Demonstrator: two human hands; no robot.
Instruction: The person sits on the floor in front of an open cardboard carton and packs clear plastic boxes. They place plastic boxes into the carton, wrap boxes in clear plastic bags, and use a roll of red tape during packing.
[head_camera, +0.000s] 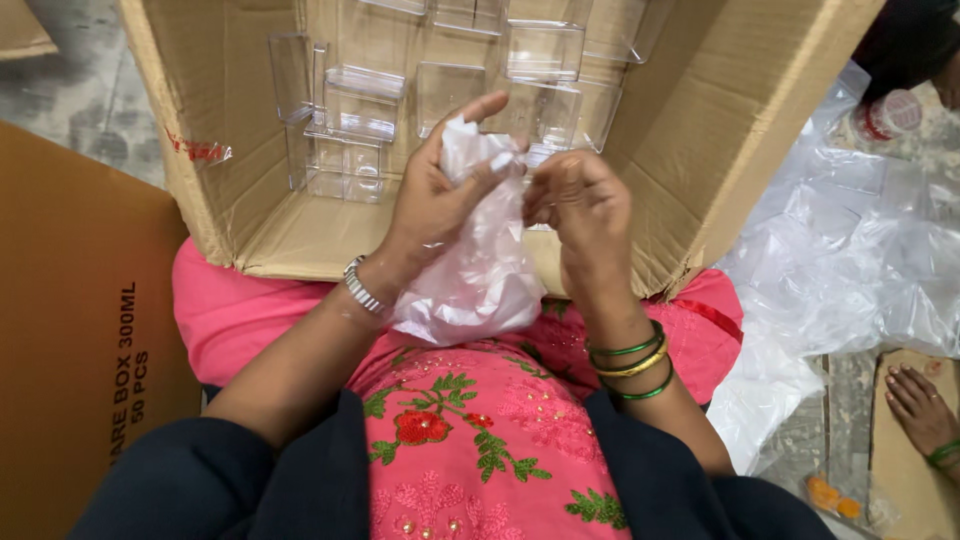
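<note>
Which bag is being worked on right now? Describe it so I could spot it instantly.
Start at the big open cardboard box lying on its side against the person's lap, with clear plastic containers inside. In front of its opening, the left hand and right hand pinch a thin plastic bag. Unlike the loose plastic sheeting heaped at the right, it hangs crumpled, milky white, over the pink embroidered cloth.

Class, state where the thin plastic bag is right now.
In the head view, centre: the plastic bag hangs between left hand and right hand, before the open cardboard box.
</note>
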